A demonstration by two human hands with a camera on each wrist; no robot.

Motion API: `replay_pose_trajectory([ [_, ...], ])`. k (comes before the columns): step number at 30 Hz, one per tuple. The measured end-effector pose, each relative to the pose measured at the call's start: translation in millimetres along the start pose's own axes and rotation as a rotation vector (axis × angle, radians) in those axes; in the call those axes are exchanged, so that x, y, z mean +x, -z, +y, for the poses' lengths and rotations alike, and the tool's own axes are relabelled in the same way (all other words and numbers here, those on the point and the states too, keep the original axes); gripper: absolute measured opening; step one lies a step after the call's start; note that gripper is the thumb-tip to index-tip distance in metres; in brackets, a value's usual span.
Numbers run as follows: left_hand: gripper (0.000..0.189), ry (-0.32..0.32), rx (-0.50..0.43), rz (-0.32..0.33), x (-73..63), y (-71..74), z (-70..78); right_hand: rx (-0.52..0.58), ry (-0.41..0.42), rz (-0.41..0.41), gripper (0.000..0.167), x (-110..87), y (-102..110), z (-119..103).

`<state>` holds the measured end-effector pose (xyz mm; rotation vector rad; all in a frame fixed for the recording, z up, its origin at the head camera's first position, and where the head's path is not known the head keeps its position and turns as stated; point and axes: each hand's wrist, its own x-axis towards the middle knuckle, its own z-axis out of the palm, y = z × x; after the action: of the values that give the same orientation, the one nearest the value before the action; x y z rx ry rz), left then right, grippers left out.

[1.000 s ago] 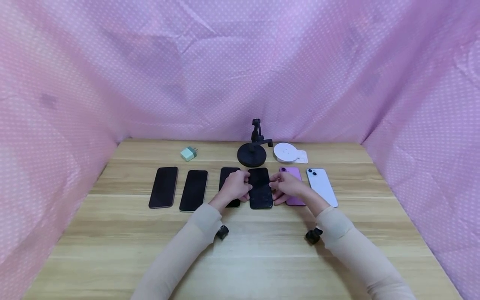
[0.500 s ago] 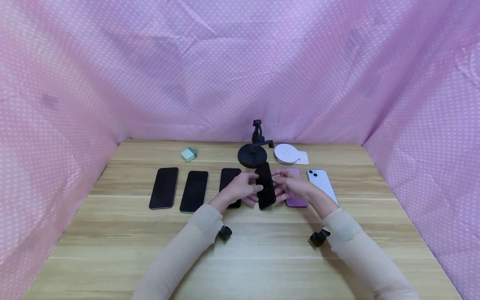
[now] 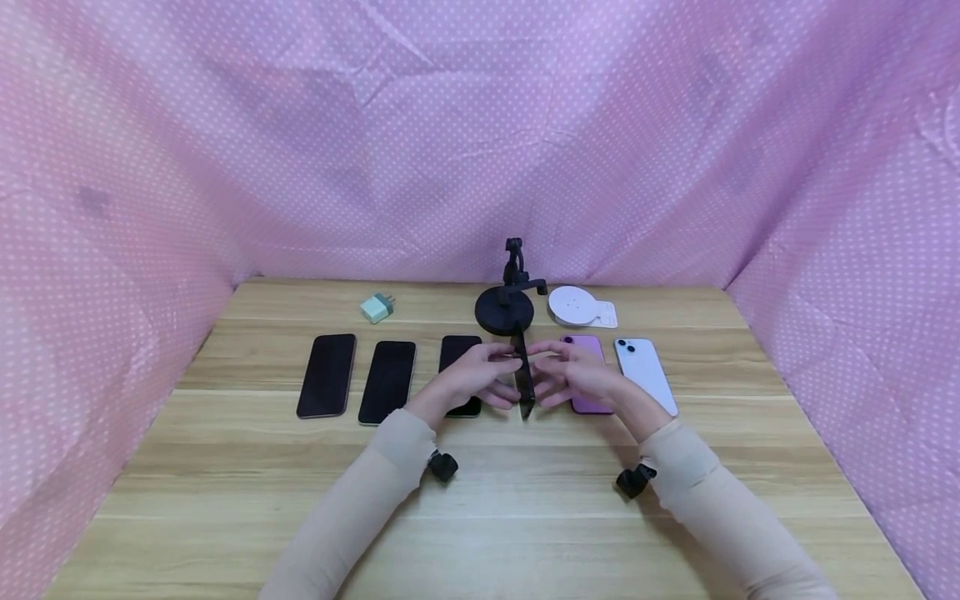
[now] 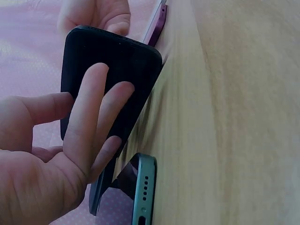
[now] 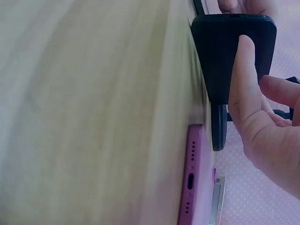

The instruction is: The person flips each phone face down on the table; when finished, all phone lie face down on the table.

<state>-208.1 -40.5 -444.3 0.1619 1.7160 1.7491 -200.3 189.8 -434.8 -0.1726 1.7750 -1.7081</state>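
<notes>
A black phone [image 3: 524,377] is tipped up on its long edge between my two hands, nearly edge-on in the head view. My left hand [image 3: 480,372] lies at its left; in the left wrist view its extended fingers [image 4: 86,112] rest over the phone's dark face, thumb at the upper edge. From the other side, my right hand [image 3: 577,372] sets straight fingers [image 5: 243,65] against the opposite face, its thumb near the upper edge. Under my left hand lies another dark phone [image 3: 459,350], and under my right a purple phone [image 3: 591,405], both partly covered.
Two dark phones [image 3: 327,375] [image 3: 387,382] lie at the left, a pale blue phone [image 3: 647,375] at the right. Behind them stand a mint-green charger plug [image 3: 377,308], a black stand [image 3: 504,312] with a jointed arm, and a white round charging pad [image 3: 572,306]. Pink dotted cloth surrounds the wooden table.
The black phone lay flat one second ago. It has turned up through a tilt onto its long edge, and both hands have spread their fingers along its faces.
</notes>
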Motion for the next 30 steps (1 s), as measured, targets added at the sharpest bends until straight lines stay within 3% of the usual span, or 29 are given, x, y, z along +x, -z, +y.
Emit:
replay_pose_trajectory([
  [13, 0.061, -0.028, -0.048, 0.0, -8.9, 6.5, 3.4, -0.044, 0.026, -0.039, 0.045, 0.6, -6.9, 5.4],
  [22, 0.048, -0.053, 0.014, 0.018, -17.5, 18.8, 0.4, -0.104, 0.016, -0.045, 0.054, 1.0, -11.7, 3.0],
  [30, 0.05, -0.042, 0.073, 0.047, -15.8, 17.1, -3.7, -0.082, 0.019, -0.019, 0.056, -4.9, -5.1, 0.7],
])
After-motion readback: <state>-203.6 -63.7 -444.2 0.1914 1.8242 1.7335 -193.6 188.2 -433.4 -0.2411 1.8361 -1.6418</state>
